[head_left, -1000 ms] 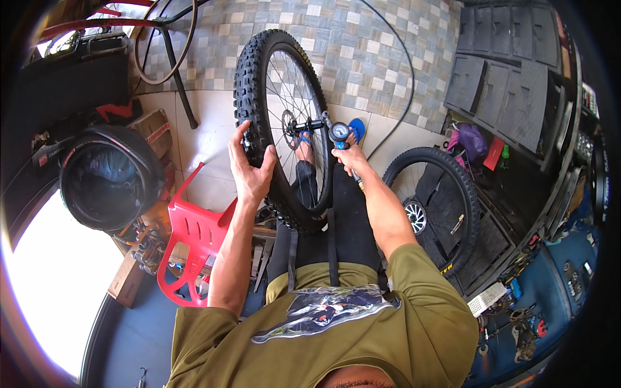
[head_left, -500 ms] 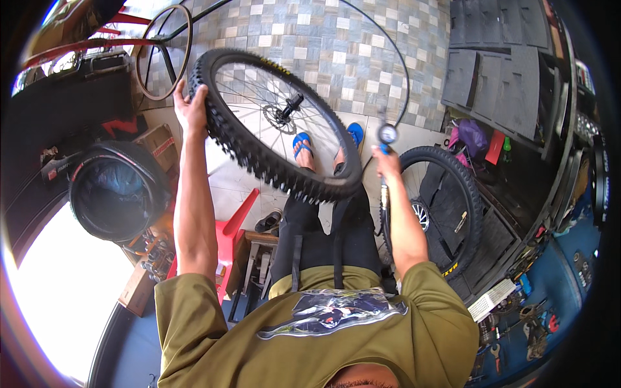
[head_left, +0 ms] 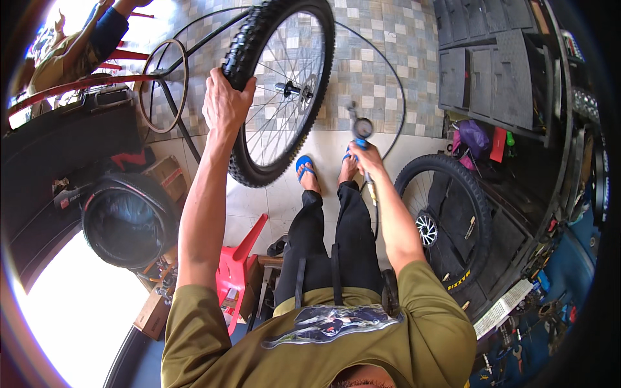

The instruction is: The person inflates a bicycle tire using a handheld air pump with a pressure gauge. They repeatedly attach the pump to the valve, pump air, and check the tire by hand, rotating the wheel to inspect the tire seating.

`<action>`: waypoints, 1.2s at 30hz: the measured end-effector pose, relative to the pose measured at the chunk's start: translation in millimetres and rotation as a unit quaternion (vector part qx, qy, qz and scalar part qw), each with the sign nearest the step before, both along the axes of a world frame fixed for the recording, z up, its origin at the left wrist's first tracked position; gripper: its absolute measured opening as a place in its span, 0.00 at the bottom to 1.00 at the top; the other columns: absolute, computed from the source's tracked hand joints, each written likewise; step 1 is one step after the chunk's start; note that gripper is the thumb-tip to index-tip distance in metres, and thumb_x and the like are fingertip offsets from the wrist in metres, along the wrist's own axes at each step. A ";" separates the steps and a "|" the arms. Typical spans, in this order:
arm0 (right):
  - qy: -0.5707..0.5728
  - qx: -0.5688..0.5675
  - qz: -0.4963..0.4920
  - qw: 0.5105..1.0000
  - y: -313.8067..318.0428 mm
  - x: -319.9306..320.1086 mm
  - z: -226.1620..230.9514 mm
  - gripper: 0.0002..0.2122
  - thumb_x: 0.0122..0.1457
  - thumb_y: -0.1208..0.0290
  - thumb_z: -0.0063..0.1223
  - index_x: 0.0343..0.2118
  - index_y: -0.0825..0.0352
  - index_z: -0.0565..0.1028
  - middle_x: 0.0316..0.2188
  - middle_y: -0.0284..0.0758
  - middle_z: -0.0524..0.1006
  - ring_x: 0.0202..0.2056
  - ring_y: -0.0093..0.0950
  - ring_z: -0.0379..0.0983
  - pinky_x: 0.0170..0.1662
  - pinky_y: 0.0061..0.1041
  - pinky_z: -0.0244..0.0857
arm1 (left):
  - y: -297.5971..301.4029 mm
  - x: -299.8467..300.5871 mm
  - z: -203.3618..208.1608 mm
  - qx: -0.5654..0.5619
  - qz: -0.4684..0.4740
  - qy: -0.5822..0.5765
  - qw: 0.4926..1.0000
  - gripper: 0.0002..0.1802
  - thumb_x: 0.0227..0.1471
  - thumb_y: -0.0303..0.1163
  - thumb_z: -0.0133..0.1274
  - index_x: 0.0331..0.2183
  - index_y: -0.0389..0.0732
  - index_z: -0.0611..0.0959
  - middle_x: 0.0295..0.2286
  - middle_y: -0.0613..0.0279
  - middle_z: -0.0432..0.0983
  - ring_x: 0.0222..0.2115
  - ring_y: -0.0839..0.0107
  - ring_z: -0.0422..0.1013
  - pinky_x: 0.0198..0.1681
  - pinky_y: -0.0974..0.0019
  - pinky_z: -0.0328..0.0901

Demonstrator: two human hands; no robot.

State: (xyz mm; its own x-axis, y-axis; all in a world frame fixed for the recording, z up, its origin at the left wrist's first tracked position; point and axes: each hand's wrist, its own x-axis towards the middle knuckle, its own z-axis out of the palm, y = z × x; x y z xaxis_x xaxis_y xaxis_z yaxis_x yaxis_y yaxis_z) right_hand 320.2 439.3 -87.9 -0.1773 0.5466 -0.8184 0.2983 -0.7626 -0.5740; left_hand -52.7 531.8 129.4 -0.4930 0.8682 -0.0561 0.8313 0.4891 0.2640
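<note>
My left hand (head_left: 226, 100) grips the knobby tyre of a bicycle wheel (head_left: 323, 97) by its near left side. The wheel stands tilted in front of me, with its spokes, hub and brake disc showing. In my right hand (head_left: 367, 157) is a tyre inflator (head_left: 360, 139) with a blue body and a round dial gauge (head_left: 363, 127) on top. The fingers are wrapped round its body. A black air hose (head_left: 400, 71) curves across the tiled floor beyond it. The inflator is apart from the wheel.
A second bicycle wheel (head_left: 480, 213) leans at the right beside black shelving (head_left: 453, 84). Stacked tyres (head_left: 97, 242), a red plastic chair (head_left: 234, 268) and cardboard boxes (head_left: 152, 315) lie to the left. A bare rim (head_left: 184, 84) hangs at the far left. Another person (head_left: 77, 61) is beyond it. Tools (head_left: 517, 355) lie at the lower right.
The wheel has swung away from my legs, up and to the left, and now stands more upright. My left hand has moved right with it; my right hand has brought the inflator left.
</note>
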 end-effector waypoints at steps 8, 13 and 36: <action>0.020 0.000 0.066 0.998 64.6 -109.5 -12.4 0.24 0.60 0.46 0.60 0.27 0.69 0.75 0.17 0.31 0.72 0.12 0.22 0.65 0.13 0.28 0.59 | 10.7 -7.7 -9.0 -0.022 0.137 0.020 0.990 0.39 0.51 0.53 0.65 0.47 0.29 0.71 0.44 0.35 0.76 0.46 0.39 0.76 0.50 0.45 0.71; -0.022 -0.012 0.089 0.996 76.8 -122.5 -20.4 0.23 0.59 0.49 0.61 0.24 0.68 0.74 0.17 0.31 0.71 0.13 0.23 0.65 0.13 0.30 0.59 | 7.3 -6.1 -9.1 -0.017 0.144 0.021 0.989 0.38 0.51 0.52 0.65 0.48 0.30 0.71 0.44 0.37 0.76 0.45 0.41 0.76 0.49 0.46 0.71; 0.137 -0.191 -0.031 0.971 85.6 -113.5 -44.2 0.22 0.60 0.43 0.61 0.34 0.60 0.74 0.25 0.26 0.74 0.13 0.15 0.59 0.15 0.23 0.57 | 14.0 -5.7 -13.7 0.035 0.064 0.049 0.996 0.39 0.50 0.49 0.68 0.52 0.33 0.72 0.43 0.41 0.77 0.45 0.43 0.76 0.47 0.46 0.71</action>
